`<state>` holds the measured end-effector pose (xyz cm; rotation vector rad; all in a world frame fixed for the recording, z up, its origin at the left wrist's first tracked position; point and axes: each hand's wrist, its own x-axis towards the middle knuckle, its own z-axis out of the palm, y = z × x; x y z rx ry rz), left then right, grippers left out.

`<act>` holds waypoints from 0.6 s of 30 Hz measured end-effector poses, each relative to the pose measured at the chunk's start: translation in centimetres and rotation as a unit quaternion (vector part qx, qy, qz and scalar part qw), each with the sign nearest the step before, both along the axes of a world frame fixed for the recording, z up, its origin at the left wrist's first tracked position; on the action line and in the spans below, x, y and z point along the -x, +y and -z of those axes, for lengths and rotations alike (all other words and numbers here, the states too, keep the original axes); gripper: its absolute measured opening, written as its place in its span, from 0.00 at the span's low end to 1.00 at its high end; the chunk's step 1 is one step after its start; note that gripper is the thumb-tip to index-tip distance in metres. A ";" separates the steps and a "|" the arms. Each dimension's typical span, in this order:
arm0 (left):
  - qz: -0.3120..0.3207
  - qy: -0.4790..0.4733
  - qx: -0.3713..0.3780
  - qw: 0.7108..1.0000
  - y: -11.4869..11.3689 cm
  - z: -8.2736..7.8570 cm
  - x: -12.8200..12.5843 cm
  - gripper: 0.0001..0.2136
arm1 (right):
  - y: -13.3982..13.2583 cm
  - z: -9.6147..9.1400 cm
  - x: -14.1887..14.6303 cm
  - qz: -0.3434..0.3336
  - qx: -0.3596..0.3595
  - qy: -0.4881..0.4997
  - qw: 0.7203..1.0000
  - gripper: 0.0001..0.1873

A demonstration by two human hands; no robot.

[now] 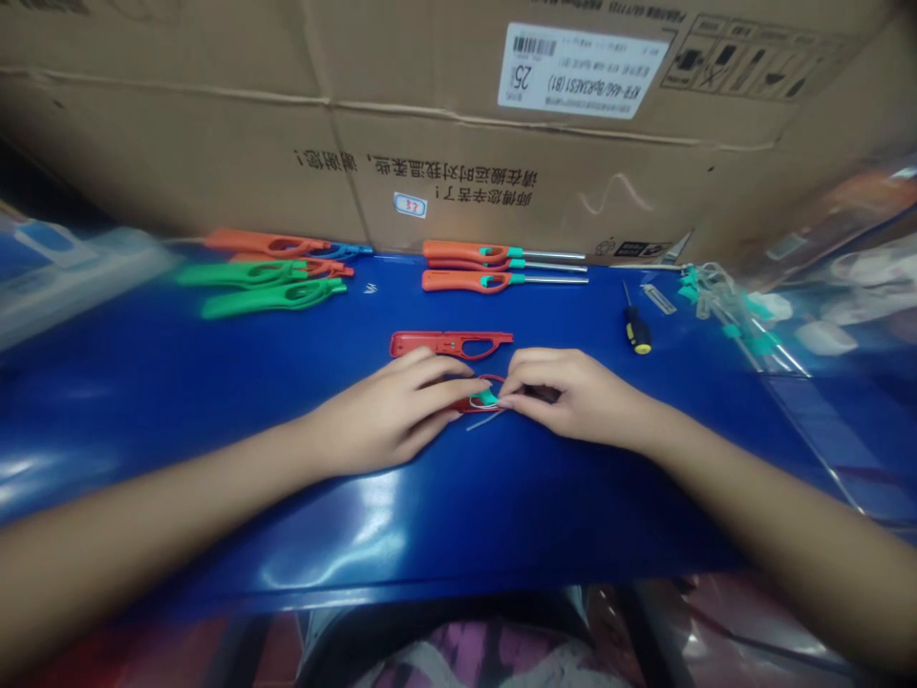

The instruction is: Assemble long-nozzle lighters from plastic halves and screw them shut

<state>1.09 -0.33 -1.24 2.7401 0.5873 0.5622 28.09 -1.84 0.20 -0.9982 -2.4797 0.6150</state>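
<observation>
My left hand lies over a red lighter half-shell, its fingers closed on it against the table. A teal trigger sits in that half-shell, under my left fingertip. A thin white wire runs along the trigger and sticks out in front of the shell. My right hand pinches thumb and forefinger at the shell's right end, where the wire meets the fingertips. The exact pinch point is partly hidden. Just behind both hands lies the other red half-shell, inner side up.
Assembled orange lighters with metal tubes lie at the back. Green half-shells and orange ones are back left, beside small screws. A screwdriver and metal tubes with teal parts lie right. A cardboard box walls the back.
</observation>
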 end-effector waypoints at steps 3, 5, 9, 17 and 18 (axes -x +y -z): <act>0.000 -0.007 0.006 1.000 -0.2 0.0 -0.1 0.18 | -0.2 -0.5 -0.1 -0.015 -0.023 -0.034 0.999 0.07; -0.001 -0.010 0.008 1.000 -0.3 0.0 -0.2 0.18 | -0.3 -0.7 -0.2 -0.035 -0.045 -0.059 0.997 0.08; -0.002 -0.008 0.012 1.000 -0.5 -0.1 -0.3 0.18 | -0.4 -0.9 -0.3 -0.050 -0.076 -0.087 0.992 0.11; 0.001 0.007 0.020 1.000 -0.6 0.0 -0.4 0.16 | -0.4 -1.2 -0.6 -0.042 -0.044 -0.083 0.995 0.09; 0.002 0.011 0.013 1.000 -0.6 0.0 -0.4 0.16 | -0.4 -1.3 -0.7 -0.040 -0.043 -0.078 0.995 0.09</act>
